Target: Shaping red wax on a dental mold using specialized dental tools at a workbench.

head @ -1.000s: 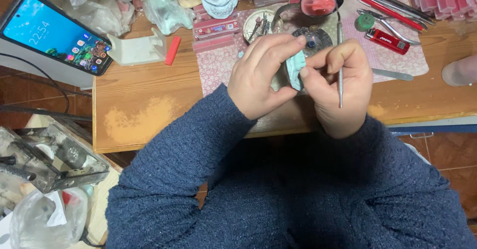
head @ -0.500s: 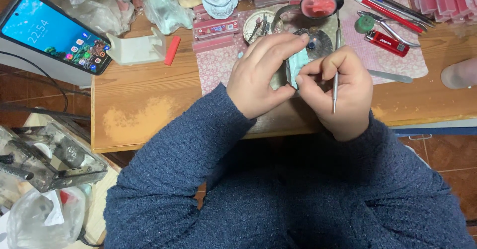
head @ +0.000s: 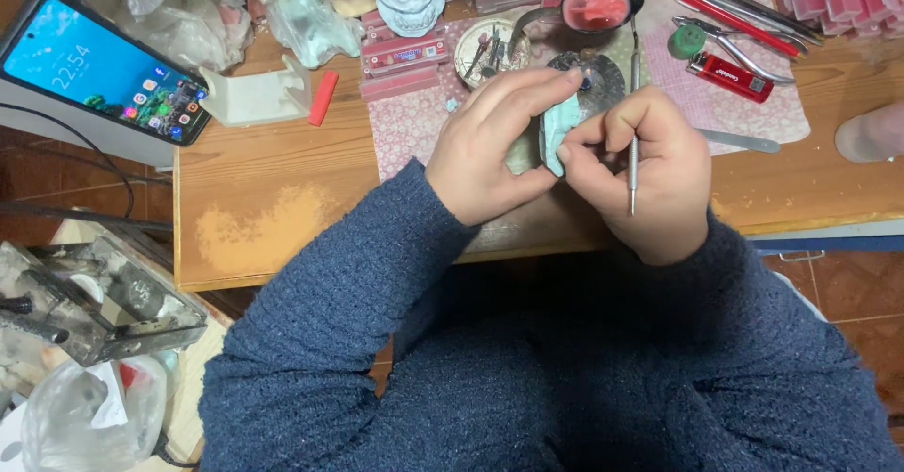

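Observation:
My left hand point(head: 490, 156) grips a pale green dental cast point(head: 557, 128) on edge, fingers over its top and thumb below. My right hand point(head: 640, 175) holds a thin metal wax tool point(head: 633, 105) that runs between its fingers and points away from me; its thumb and forefinger press on the cast's right face. Both hands hover over a pink flowered cloth point(head: 414, 128) on a wooden table point(head: 273, 180). Much of the cast is hidden by my fingers.
A dark bowl of pink wax point(head: 595, 8), a round tin of small tools point(head: 485, 48), a red lighter point(head: 730, 78), pliers point(head: 744, 48) and pens point(head: 734, 6) lie beyond my hands. A lit phone point(head: 99, 67) rests far left. A white block point(head: 254, 95) and red stick point(head: 323, 97) sit nearby.
My right hand has shifted slightly left and up along the cast, and the metal tool has tilted a little. My left hand keeps the same hold.

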